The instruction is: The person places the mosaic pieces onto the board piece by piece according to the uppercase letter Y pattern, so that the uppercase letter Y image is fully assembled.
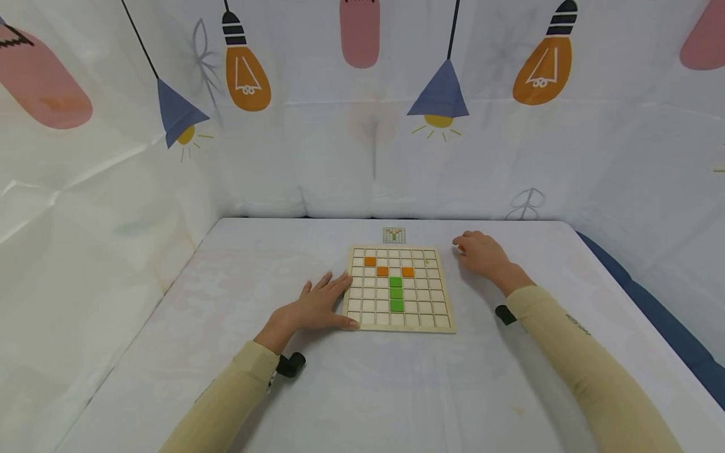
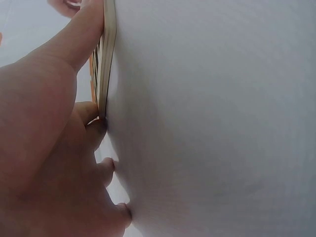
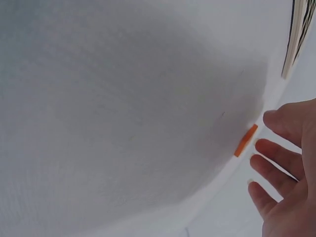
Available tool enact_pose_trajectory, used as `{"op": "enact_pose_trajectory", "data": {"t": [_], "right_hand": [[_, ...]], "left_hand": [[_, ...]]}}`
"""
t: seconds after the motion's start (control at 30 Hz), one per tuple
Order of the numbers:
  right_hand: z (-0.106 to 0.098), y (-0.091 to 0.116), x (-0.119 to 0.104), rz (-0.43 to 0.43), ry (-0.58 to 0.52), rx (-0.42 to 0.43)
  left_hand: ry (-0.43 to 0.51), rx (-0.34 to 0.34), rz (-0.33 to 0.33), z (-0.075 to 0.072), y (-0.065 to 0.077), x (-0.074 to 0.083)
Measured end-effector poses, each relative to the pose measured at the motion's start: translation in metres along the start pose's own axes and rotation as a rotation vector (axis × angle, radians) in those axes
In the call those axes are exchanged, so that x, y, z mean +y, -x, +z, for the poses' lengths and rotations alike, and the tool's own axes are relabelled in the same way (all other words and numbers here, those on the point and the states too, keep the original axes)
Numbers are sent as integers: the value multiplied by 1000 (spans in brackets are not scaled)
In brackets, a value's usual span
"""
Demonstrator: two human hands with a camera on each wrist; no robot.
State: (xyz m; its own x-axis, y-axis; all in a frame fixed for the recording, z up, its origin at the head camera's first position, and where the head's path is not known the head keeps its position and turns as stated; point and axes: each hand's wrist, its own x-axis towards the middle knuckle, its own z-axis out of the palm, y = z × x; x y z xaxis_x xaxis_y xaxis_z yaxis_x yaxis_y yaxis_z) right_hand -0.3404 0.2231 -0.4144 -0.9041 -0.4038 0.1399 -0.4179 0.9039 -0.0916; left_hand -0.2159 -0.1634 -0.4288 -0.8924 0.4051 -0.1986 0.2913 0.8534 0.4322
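A square pale wooden grid board (image 1: 419, 331) lies on the white table. Several orange and green tiles (image 1: 396, 294) sit in its cells. My left hand (image 1: 314, 308) rests spread at the board's left side, its thumb at the near left corner and its fingertips along the left edge. In the left wrist view, the thumb lies against the board's edge (image 2: 109, 54). Beyond the board's right side, my right hand (image 1: 481, 253) hovers low over the table, fingers loosely bent. An orange tile (image 3: 246, 140) lies on the table right by its thumb and fingertips.
Behind the board lies a small card (image 1: 394, 235) printed with a coloured grid pattern. White cloth (image 1: 351, 157) with lamp and bulb prints hangs past the table's far edge. Dark blue fabric (image 1: 640, 289) shows along the table's right side.
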Motion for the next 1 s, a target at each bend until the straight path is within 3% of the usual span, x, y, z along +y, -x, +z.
{"op": "enact_pose_trajectory", "data": {"t": [1.0], "right_hand": [[12,-9,16,86,-30,-8]], "left_hand": [[-15,-7,-12,-3,3,5]]}}
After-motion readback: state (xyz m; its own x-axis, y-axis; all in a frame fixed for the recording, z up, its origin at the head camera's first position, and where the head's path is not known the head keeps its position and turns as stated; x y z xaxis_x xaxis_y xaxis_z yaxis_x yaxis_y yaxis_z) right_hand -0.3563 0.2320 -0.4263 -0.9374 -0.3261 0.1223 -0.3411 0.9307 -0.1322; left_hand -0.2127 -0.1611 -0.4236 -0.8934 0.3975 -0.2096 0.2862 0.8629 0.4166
